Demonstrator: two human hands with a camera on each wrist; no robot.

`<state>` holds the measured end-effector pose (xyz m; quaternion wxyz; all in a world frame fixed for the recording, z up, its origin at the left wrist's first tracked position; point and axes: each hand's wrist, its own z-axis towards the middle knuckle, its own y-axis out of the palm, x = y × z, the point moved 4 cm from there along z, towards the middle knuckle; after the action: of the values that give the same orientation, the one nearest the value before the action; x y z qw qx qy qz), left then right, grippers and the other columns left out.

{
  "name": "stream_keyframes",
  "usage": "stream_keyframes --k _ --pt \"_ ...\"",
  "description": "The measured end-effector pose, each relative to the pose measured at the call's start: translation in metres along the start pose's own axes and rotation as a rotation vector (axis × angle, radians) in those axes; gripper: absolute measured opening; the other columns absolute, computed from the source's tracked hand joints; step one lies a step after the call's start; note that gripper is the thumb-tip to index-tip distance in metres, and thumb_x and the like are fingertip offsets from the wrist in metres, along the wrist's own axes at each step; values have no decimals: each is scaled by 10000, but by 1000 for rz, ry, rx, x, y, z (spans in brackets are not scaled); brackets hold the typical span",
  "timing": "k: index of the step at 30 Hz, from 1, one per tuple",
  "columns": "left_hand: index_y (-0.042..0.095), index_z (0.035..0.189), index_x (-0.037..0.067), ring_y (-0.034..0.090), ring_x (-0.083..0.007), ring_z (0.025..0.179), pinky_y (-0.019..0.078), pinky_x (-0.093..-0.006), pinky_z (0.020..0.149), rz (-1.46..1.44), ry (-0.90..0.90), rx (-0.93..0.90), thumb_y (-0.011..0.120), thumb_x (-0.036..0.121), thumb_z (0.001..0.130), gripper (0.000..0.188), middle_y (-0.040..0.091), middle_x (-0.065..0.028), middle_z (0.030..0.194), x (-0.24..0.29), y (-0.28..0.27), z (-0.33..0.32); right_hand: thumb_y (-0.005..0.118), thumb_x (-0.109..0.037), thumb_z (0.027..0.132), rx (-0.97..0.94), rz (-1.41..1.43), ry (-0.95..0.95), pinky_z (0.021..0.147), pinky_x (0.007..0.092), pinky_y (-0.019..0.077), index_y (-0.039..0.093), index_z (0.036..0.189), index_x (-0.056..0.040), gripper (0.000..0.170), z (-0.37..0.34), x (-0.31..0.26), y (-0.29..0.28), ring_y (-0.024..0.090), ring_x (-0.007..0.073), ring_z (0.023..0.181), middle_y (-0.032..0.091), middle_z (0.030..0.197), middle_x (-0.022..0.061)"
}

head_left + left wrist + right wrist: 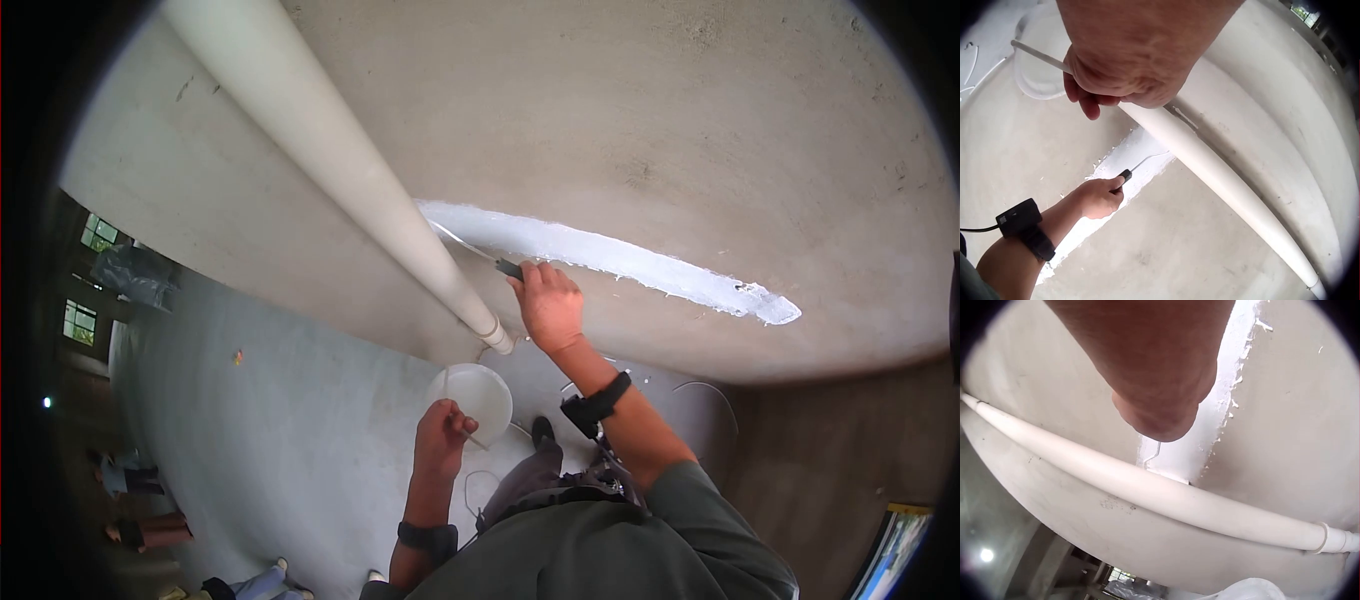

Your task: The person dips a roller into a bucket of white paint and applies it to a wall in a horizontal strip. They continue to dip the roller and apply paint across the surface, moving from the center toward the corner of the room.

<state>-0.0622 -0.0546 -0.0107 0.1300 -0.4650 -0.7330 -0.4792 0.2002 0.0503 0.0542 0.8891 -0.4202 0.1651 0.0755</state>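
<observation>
My right hand (pixel 548 305) grips the dark handle (pixel 509 269) of a tool whose thin metal rod runs to the white strip (pixel 600 250) on the wall, close beside the pipe (pixel 350 165). In the right wrist view the tool's head lies against the strip at the pipe, its handle hidden by my hand (pixel 1160 394). Over the white bucket (pixel 485 395), my left hand (pixel 440 435) holds a thin pale stick (pixel 470 432). One end of the stick (pixel 1041 55) sticks out past the hand in the left wrist view.
The pipe slants down the wall to the floor (pixel 300 370) behind the bucket. Thin cords and small white bits lie on the floor near my shoe (pixel 542 430). Other people (pixel 130 475) are at the lower left, and a bright panel (pixel 895 550) stands at the lower right.
</observation>
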Motion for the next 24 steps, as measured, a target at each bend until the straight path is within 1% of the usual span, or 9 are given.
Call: stream_keyframes --k 4,11,19,22,24 --pt "601 902 53 571 -209 748 503 -415 790 3 -7 -30 535 197 1035 206 528 -42 740 -2 7 2 749 -304 890 76 -41 -30 625 404 527 634 1040 -121 263 -18 26 -35 635 245 740 595 846 44" --pt "606 896 58 579 -211 734 503 -411 797 17 -15 -41 541 177 1023 187 532 -36 720 -22 31 -2 751 -280 899 29 -63 42 630 413 523 644 1076 -119 263 -47 70 -95 636 268 740 603 838 56" --pt "609 883 61 600 -212 749 505 -411 819 13 -38 -85 550 181 1017 188 538 -24 713 -56 68 -15 761 -263 888 31 -67 61 661 422 528 647 1097 -117 279 -74 125 -146 640 282 760 614 852 63" --pt "602 872 80 557 -196 714 483 -390 800 -21 -47 -56 568 150 1001 151 539 -30 693 -67 81 -21 768 -247 881 27 -83 73 669 421 531 647 1106 -119 287 -87 147 -169 645 285 773 621 859 64" --pt "603 875 82 555 -188 712 481 -387 801 -30 -57 -62 569 149 1000 146 542 -25 696 -74 88 -23 773 -237 876 28 -100 72 673 420 532 647 1111 -119 292 -97 161 -184 649 286 783 627 865 65"
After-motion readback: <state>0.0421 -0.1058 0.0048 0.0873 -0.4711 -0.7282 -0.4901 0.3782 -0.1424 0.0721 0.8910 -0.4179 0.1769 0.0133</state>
